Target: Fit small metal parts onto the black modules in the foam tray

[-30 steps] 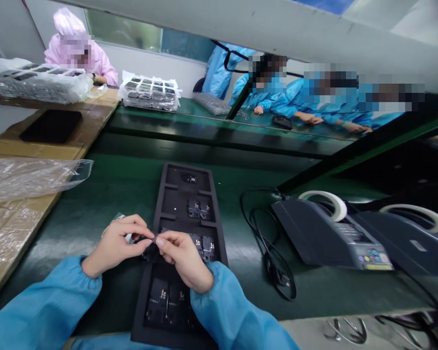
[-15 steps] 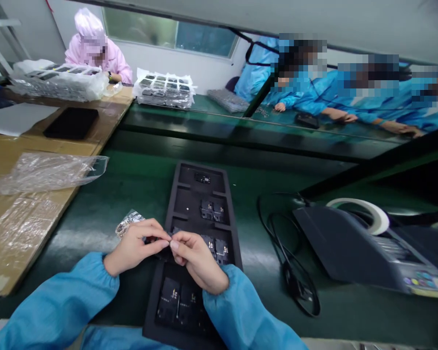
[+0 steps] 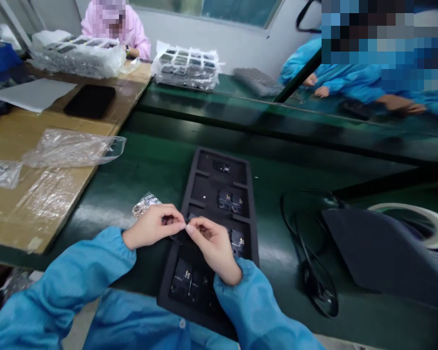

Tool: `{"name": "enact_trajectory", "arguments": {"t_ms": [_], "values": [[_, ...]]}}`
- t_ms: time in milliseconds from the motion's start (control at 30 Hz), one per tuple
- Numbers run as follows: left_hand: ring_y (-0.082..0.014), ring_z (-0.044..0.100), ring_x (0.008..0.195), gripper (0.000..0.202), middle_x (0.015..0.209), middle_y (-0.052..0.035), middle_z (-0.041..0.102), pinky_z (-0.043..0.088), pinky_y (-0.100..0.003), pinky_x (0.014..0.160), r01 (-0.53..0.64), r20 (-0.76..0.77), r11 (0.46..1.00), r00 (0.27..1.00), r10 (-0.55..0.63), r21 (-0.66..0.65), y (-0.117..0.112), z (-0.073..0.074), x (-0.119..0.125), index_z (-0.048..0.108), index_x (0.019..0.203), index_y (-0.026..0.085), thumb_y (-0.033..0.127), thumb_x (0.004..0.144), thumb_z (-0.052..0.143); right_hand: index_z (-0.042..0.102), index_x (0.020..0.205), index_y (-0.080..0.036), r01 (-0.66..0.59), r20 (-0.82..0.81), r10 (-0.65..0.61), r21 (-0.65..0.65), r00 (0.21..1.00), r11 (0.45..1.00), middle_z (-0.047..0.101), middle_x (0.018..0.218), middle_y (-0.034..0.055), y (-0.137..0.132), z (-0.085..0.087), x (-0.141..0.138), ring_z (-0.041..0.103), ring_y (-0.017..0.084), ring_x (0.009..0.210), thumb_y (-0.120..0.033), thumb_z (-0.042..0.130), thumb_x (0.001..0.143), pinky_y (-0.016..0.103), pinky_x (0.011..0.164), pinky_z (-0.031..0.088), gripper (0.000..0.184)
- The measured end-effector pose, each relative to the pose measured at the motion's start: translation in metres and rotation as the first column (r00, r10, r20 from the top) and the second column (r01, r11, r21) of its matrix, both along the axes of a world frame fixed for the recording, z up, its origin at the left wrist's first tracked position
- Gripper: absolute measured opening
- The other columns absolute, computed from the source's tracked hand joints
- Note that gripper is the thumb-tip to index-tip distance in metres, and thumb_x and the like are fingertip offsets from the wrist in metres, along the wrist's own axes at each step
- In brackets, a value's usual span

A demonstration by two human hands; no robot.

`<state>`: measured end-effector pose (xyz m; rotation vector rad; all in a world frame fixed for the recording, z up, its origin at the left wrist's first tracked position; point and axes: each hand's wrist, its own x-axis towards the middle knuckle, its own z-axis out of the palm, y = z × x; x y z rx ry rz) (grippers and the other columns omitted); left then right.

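Note:
My left hand (image 3: 156,225) and my right hand (image 3: 214,245) meet fingertip to fingertip above a black foam tray (image 3: 253,218). Both are closed in a pinch; whatever sits between the fingertips is too small to make out. Flat black electronic parts (image 3: 230,200) with small gold contacts lie in the tray's compartments. Another dark part (image 3: 222,166) rests in the far compartment. Just behind my left hand is a small clear bag (image 3: 146,202) of tiny pieces. My right forearm covers some of the near compartments.
Cardboard (image 3: 71,189) covers the left side, bearing a clear plastic bag (image 3: 76,148) and a black tray (image 3: 90,101). Stacked packed trays (image 3: 187,67) stand at the back. On the right are a black cable (image 3: 306,262), a dark device (image 3: 379,253) and a tape roll (image 3: 423,221). Co-workers sit beyond.
The view has turned and tilted down, so the scene sits further right and higher. My hands stay pinched together over the tray, with the fingers only slightly shifted.

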<state>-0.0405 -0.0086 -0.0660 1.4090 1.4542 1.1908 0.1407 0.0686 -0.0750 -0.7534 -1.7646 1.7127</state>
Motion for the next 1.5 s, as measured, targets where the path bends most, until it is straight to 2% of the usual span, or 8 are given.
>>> {"name": "enact_trajectory", "arguments": {"t_ms": [233, 467, 633, 800, 933, 1100, 1267, 1500], "values": [[-0.0120, 0.056, 0.064, 0.018, 0.073, -0.0016, 0.065, 0.046, -0.023, 0.060, -0.200, 0.104, 0.978, 0.973, 0.206, -0.067, 0.004, -0.003, -0.008, 0.069, 0.083, 0.015, 0.033, 0.086, 0.067, 0.069, 0.103, -0.021, 0.203, 0.072, -0.228, 0.252, 0.971, 0.946, 0.065, 0.082, 0.0016, 0.020, 0.014, 0.016, 0.058, 0.019, 0.068, -0.037, 0.072, 0.091, 0.031, 0.064, 0.048, 0.020], [-0.0160, 0.062, 0.075, 0.017, 0.084, -0.0044, 0.065, 0.051, -0.027, 0.066, -0.231, -0.011, 0.965, 0.973, 0.232, -0.123, 0.004, -0.016, -0.005, 0.068, 0.085, 0.017, 0.032, 0.088, 0.061, 0.059, 0.131, -0.016, -0.209, 0.524, -0.173, 0.590, 0.834, 0.780, 0.063, 0.108, 0.0092, 0.009, 0.009, 0.022, 0.062, 0.031, 0.095, -0.041, 0.090, 0.072, 0.043, 0.081, 0.054, 0.071], [-0.0201, 0.065, 0.090, 0.015, 0.102, -0.0083, 0.065, 0.054, -0.032, 0.076, -0.170, -0.068, 0.976, 0.984, 0.162, -0.138, -0.002, -0.021, 0.003, 0.066, 0.086, 0.017, 0.030, 0.090, 0.058, 0.069, 0.110, -0.014, -0.239, 0.589, -0.238, 0.616, 0.772, 0.750, 0.065, 0.096, 0.0086, 0.000, 0.001, 0.013, 0.064, 0.031, 0.090, -0.033, 0.090, 0.077, 0.043, 0.080, 0.054, 0.043], [-0.0188, 0.066, 0.085, 0.015, 0.099, -0.0081, 0.068, 0.054, -0.033, 0.078, -0.153, 0.031, 0.969, 0.986, 0.162, -0.194, -0.002, -0.022, 0.004, 0.064, 0.088, 0.017, 0.030, 0.090, 0.059, 0.071, 0.090, -0.019, -0.101, 0.483, -0.172, 0.489, 0.859, 0.866, 0.067, 0.083, 0.0025, 0.004, -0.004, 0.012, 0.064, 0.024, 0.074, -0.022, 0.084, 0.076, 0.038, 0.071, 0.052, 0.020], [-0.0180, 0.063, 0.091, 0.012, 0.103, -0.0077, 0.061, 0.054, -0.030, 0.078, -0.129, 0.103, 0.985, 0.985, 0.141, -0.113, -0.003, -0.018, 0.006, 0.065, 0.084, 0.017, 0.028, 0.089, 0.062, 0.068, 0.095, -0.018, 0.066, 0.281, -0.094, 0.107, 0.955, 0.992, 0.069, 0.078, 0.0027, 0.003, -0.007, 0.012, 0.067, 0.022, 0.069, -0.036, 0.080, 0.080, 0.034, 0.064, 0.055, 0.026], [-0.0185, 0.062, 0.097, 0.011, 0.115, -0.0090, 0.054, 0.054, -0.033, 0.084, -0.120, 0.130, 0.987, 0.982, 0.134, -0.112, -0.006, -0.013, 0.015, 0.069, 0.088, 0.018, 0.028, 0.089, 0.065, 0.069, 0.108, -0.014, 0.079, 0.118, -0.052, -0.245, 0.992, 0.966, 0.072, 0.084, 0.0055, -0.002, -0.003, 0.010, 0.071, 0.025, 0.074, -0.046, 0.090, 0.074, 0.037, 0.068, 0.064, 0.051], [-0.0236, 0.056, 0.117, 0.007, 0.114, -0.0095, 0.056, 0.045, -0.041, 0.104, -0.264, -0.016, 0.964, 0.965, 0.263, -0.039, -0.009, -0.010, 0.024, 0.069, 0.084, 0.018, 0.024, 0.088, 0.067, 0.071, 0.104, -0.017, 0.070, 0.047, -0.059, -0.291, 0.997, 0.954, 0.073, 0.090, 0.0062, -0.009, 0.001, 0.007, 0.073, 0.026, 0.084, -0.044, 0.092, 0.074, 0.039, 0.079, 0.066, 0.045], [-0.0209, 0.059, 0.112, 0.004, 0.117, -0.0081, 0.055, 0.047, -0.039, 0.103, -0.330, -0.075, 0.944, 0.941, 0.331, 0.025, -0.012, -0.008, 0.028, 0.069, 0.082, 0.019, 0.020, 0.086, 0.069, 0.070, 0.102, -0.018, 0.079, -0.013, -0.087, -0.300, 0.996, 0.951, 0.073, 0.091, 0.0054, -0.011, 0.001, 0.004, 0.074, 0.023, 0.082, -0.037, 0.089, 0.079, 0.031, 0.072, 0.067, 0.035]]}}
